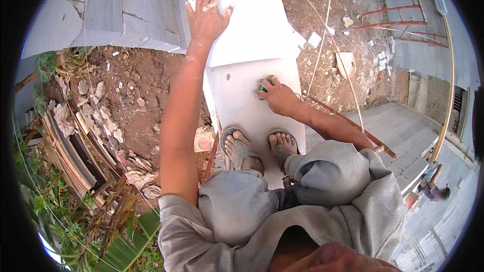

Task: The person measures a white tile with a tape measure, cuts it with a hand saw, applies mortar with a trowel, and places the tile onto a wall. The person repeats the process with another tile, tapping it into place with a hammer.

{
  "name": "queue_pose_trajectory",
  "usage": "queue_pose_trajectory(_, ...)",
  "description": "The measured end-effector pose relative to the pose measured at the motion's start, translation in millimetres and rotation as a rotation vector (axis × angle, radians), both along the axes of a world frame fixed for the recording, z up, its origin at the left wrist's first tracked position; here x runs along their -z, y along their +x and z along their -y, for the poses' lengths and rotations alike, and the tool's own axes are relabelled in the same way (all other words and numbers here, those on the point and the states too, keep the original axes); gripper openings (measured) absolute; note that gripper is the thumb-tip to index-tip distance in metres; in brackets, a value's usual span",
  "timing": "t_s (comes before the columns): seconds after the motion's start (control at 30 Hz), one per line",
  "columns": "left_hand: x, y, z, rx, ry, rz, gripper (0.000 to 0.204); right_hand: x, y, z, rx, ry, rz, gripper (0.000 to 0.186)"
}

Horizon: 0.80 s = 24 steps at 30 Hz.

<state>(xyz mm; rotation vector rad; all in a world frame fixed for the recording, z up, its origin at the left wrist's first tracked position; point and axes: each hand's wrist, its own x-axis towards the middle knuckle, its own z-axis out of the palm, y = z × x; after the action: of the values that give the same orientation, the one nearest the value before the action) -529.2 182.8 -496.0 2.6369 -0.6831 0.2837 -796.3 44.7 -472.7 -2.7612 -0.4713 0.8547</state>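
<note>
Lying within right grip (277, 95): green object (262, 88)

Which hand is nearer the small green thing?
Right. The right hand holds the small green thing; the left hand is farther forward, spread on the white board.

A head-worn fisheye looks steeply down from close above the pale board (239, 93).

No legible text in my view. Only a pale scrap (203, 135) on the ground, just left of the plank (242, 93) I squat on, has a reddish mark (204, 144), too small to read.
</note>
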Motion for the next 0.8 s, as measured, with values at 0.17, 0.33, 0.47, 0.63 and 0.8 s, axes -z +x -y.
queue_pose_trajectory(0.17, -27.1, -9.4, 10.8, -0.019, 0.185, -0.200, 0.063, -50.5, -17.2, 8.4, 0.437, 0.929, -0.097, 0.043)
queue_pose_trajectory(0.33, -31.4, -85.7, -16.3, 0.003, 0.160, -0.308, 0.065, -83.7, -10.6, 37.8, 1.181, 1.319, -0.308, 0.043)
queue_pose_trajectory(0.47, -46.2, -121.8, -46.5, -0.229, -0.641, -0.339, 0.059, -65.3, 6.0, 18.0, 1.068, 1.084, -0.043, 0.037)
queue_pose_trajectory(0.63, -109.2, -216.8, -33.4, 0.221, -0.500, -0.900, 0.062, -78.7, -0.6, -0.9, 0.984, 1.049, -0.160, 0.049)
queue_pose_trajectory(0.8, -101.5, -216.5, -65.3, 0.066, -0.803, -1.180, 0.050, -80.8, -1.4, -10.0, 0.958, 1.237, -0.409, 0.041)
